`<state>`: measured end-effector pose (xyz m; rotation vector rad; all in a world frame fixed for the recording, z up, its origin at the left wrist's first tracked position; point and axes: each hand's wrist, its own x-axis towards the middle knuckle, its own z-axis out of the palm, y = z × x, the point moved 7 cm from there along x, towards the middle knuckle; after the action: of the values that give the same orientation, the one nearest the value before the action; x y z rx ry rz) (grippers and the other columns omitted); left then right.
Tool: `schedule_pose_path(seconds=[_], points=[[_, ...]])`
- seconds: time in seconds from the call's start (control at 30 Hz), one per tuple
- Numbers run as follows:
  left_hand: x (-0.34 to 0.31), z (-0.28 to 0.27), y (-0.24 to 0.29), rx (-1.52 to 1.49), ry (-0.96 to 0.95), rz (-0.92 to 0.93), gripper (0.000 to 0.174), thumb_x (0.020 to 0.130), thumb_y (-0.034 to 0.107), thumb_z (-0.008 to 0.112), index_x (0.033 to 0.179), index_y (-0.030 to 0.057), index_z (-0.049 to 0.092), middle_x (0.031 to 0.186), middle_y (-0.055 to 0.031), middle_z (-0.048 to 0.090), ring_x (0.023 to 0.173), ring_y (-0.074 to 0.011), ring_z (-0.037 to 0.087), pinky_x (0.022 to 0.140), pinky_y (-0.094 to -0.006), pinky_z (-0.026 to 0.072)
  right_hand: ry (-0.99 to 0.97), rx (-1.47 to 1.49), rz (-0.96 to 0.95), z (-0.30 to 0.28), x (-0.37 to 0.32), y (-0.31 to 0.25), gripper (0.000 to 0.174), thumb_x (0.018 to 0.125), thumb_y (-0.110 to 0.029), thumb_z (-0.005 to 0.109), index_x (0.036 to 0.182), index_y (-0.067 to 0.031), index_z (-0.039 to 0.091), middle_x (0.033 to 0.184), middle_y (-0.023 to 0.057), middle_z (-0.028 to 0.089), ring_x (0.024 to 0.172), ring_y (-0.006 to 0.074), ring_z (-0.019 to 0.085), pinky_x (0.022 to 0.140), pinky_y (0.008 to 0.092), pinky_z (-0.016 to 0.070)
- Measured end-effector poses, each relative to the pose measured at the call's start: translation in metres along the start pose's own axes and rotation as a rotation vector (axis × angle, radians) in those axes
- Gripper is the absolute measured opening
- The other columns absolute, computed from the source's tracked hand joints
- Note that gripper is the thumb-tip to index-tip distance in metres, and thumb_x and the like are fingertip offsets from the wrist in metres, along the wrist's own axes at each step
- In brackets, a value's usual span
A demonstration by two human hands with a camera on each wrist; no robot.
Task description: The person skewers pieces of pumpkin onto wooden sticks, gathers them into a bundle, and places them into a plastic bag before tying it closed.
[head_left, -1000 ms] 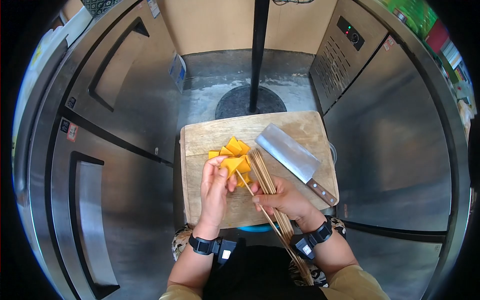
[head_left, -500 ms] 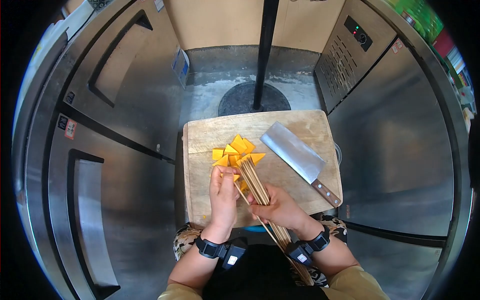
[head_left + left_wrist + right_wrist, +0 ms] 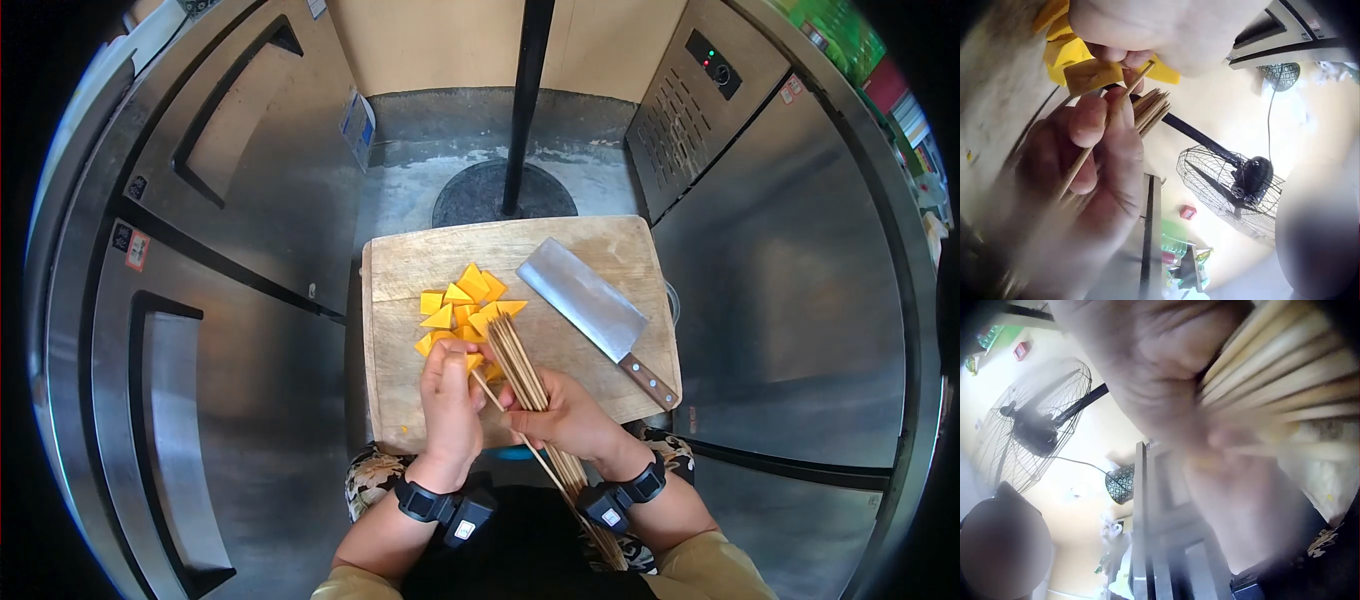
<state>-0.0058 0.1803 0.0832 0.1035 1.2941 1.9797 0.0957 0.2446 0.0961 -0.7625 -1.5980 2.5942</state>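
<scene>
Beside the pile of orange chunks (image 3: 472,285) on the wooden board (image 3: 400,262), my left hand (image 3: 450,405) pinches one orange piece (image 3: 474,361), largely covered by the fingers. My right hand (image 3: 565,415) grips a bundle of thin wooden skewers (image 3: 520,370), their pointed ends toward the chunks. Between its thumb and finger it also pinches a single skewer (image 3: 489,391), angled up to the held piece. In the left wrist view this skewer's tip (image 3: 1149,66) lies by the left fingertips; whether it enters the piece is unclear.
A cleaver (image 3: 585,297) lies on the board's right half, its wooden handle toward the near right corner. Steel cabinets (image 3: 790,270) stand at both sides. Behind the board rises a black pole on a round base (image 3: 460,200). A fan (image 3: 1235,187) shows in the left wrist view.
The left hand has come down and slightly right with its orange piece, uncovering more chunks on the board. The skewer bundle's tips have shifted slightly left and down, still in the right hand.
</scene>
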Motion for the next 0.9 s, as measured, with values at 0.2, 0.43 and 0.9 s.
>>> schedule_pose_path(seconds=[0.2, 0.43, 0.9], points=[[-0.022, 0.022, -0.016, -0.021, -0.073, -0.006, 0.014, 0.093, 0.023, 0.046, 0.094, 0.0093, 0.049, 0.078, -0.0020, 0.054, 0.049, -0.0045, 0.043, 0.042, -0.0174, 0.0328, 0.023, -0.006, -0.041, -0.004, -0.009, -0.005, 0.017, 0.083, -0.001, 0.060, 0.097, -0.0048, 0.051, 0.072, 0.0029, 0.058, 0.055, 0.0062, 0.051, 0.047, 0.0193, 0.0394], [-0.011, 0.024, -0.013, 0.280, -0.168, -0.001, 0.032, 0.096, 0.036, 0.040, 0.107, 0.0069, 0.050, 0.081, -0.0018, 0.055, 0.053, -0.0051, 0.044, 0.043, -0.0165, 0.0322, 0.010, 0.010, -0.078, -0.022, -0.004, -0.008, 0.028, 0.084, -0.004, 0.059, 0.110, -0.0040, 0.049, 0.078, 0.0030, 0.058, 0.058, 0.0068, 0.051, 0.049, 0.0202, 0.0416], [0.031, 0.028, 0.001, 1.703, -0.114, 0.832, 0.034, 0.069, 0.007, 0.068, 0.102, 0.0048, 0.058, 0.102, -0.0137, 0.060, 0.097, -0.0329, 0.055, 0.085, -0.0418, 0.0440, 0.288, -0.160, 0.002, -0.067, -0.008, 0.011, 0.042, 0.083, -0.011, 0.056, 0.123, -0.0049, 0.045, 0.078, 0.0006, 0.054, 0.061, 0.0066, 0.051, 0.050, 0.0205, 0.0405]])
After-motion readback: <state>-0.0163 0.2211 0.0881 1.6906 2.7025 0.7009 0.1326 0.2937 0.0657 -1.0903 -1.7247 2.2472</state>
